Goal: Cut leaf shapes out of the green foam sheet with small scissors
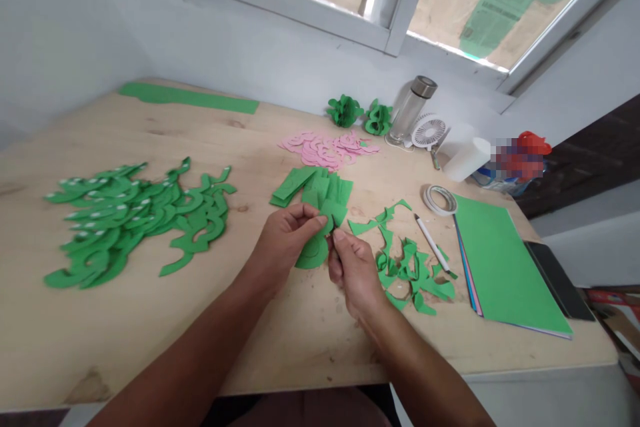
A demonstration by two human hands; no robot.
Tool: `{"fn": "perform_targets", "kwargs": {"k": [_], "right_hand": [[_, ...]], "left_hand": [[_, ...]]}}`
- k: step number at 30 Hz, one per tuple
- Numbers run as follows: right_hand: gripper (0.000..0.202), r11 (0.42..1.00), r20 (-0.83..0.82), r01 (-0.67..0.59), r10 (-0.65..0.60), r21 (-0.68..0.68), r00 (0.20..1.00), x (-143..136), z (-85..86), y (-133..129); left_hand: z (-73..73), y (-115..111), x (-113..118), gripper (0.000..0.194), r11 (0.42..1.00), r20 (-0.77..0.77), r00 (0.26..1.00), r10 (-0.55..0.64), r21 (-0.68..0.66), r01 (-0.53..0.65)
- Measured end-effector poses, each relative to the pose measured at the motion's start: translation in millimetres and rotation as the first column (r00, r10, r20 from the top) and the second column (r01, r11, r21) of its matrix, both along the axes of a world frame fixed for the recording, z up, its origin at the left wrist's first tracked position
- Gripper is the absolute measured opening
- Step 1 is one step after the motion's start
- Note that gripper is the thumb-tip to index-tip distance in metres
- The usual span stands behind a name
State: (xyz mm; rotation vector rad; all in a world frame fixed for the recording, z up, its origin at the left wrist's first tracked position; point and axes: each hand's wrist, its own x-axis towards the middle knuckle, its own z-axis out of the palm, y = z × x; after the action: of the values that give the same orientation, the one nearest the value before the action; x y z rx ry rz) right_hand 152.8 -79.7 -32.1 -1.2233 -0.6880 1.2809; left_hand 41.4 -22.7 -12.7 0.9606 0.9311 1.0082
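My left hand (pixel 283 240) pinches a piece of green paper (pixel 314 252) between thumb and fingers; a rounded outline is drawn on it. Close beside it, my right hand (pixel 356 267) is closed round small dark scissors (pixel 331 230), mostly hidden by the fingers, their blades at the paper's edge. Just beyond both hands lies a stack of green paper strips (pixel 320 185). Green paper scraps (pixel 407 267) are scattered to the right of my right hand. A large heap of cut green curled shapes (pixel 135 220) spreads over the table to the left.
Pink cut shapes (pixel 325 149) lie further back, before two green paper balls (pixel 345 111), a glass bottle (pixel 411 110) and a small white fan (pixel 429 131). To the right are a white pen (pixel 431 241), tape roll (pixel 440 200), coloured sheets (pixel 510 267) and dark tablet-like slab (pixel 560 280).
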Motion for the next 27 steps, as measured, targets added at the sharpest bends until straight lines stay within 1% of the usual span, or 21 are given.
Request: {"fn": "perform_targets", "kwargs": {"k": [8,13,18,22,27], "right_hand": [[0.056,1.000,0.011,-0.009,0.009,-0.018,1.000,-0.3,1.9,0.3],[0.056,1.000,0.007,-0.002,0.002,-0.010,1.000,-0.7,2.3,-0.2],[0.056,1.000,0.007,0.016,-0.016,-0.004,1.000,-1.0,0.1,-0.2],[0.056,1.000,0.012,0.018,-0.018,0.010,1.000,-0.9,-0.9,-0.3],[0.056,1.000,0.035,0.007,-0.007,0.015,0.999,-0.7,-1.1,-1.1]], "left_hand": [[5.8,-1.1,0.6,0.020,1.000,0.011,1.000,0.009,-0.017,-0.009],[4.3,-1.2,0.9,0.019,1.000,-0.006,1.000,0.013,-0.009,-0.013],[5.7,-1.9,2.8,0.021,0.998,-0.015,0.999,0.037,0.044,-0.036],[7.0,-2.0,3.3,0.022,0.999,0.002,1.000,0.020,0.031,-0.020],[5.7,-2.5,2.5,0.019,1.000,0.018,1.000,0.014,0.024,-0.014]]}}
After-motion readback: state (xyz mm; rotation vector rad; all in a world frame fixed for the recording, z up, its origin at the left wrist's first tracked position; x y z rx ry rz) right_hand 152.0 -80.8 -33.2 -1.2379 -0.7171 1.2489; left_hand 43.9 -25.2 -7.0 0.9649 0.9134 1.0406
